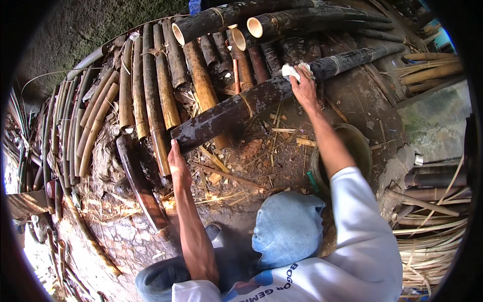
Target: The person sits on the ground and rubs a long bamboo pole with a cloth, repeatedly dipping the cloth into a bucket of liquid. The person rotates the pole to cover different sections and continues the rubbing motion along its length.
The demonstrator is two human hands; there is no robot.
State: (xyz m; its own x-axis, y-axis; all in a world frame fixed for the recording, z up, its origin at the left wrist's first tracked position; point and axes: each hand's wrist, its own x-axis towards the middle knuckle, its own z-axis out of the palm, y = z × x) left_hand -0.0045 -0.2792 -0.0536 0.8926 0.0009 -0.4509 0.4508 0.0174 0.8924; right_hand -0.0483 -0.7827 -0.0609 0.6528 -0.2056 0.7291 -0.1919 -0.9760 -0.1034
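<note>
A thick dark bamboo pole (220,118) slants across in front of me, from its near left end up to the far right. My left hand (179,163) is at the near left end, holding it, with part of the fingers out of sight. Farther along the pole, my right hand (305,90) presses a crumpled white cloth (291,72) onto the upper side, fingers closed over it. The surface looks blackish with greyish wet-looking patches, and a pale ring marks a joint between the hands.
More dark bamboo poles (216,22) lie across the far side. Several shorter bamboo pieces (149,83) are lined up at the left. A round bucket (366,146) stands under my right forearm. Split bamboo strips (432,234) are piled at the right; shavings litter the ground.
</note>
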